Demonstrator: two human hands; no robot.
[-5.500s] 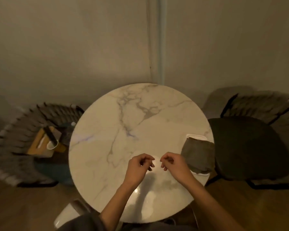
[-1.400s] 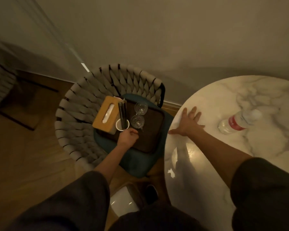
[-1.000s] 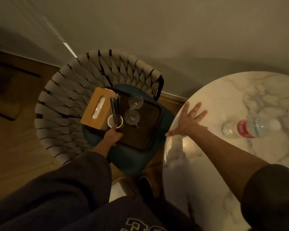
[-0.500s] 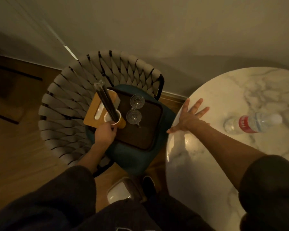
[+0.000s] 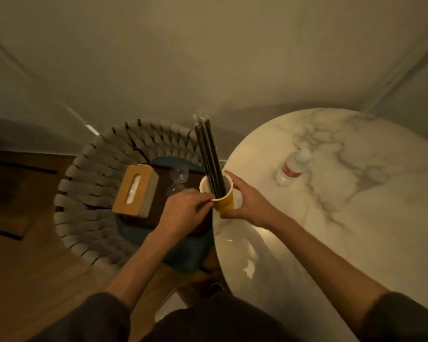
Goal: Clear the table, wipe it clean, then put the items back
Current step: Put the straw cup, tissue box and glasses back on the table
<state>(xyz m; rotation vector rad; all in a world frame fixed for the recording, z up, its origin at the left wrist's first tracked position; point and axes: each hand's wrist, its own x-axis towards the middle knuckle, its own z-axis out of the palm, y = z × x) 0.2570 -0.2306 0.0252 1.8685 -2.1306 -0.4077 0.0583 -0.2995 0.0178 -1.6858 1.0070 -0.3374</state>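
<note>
Cup (image 5: 219,193) of dark straws (image 5: 209,154) sits between both hands, left hand (image 5: 183,213) pinching its rim, right hand (image 5: 247,203) wrapping its side, base hidden.

Home dining corner, marble table (image 5: 356,218), woven chair (image 5: 84,193), wood floor (image 5: 22,267)
</note>
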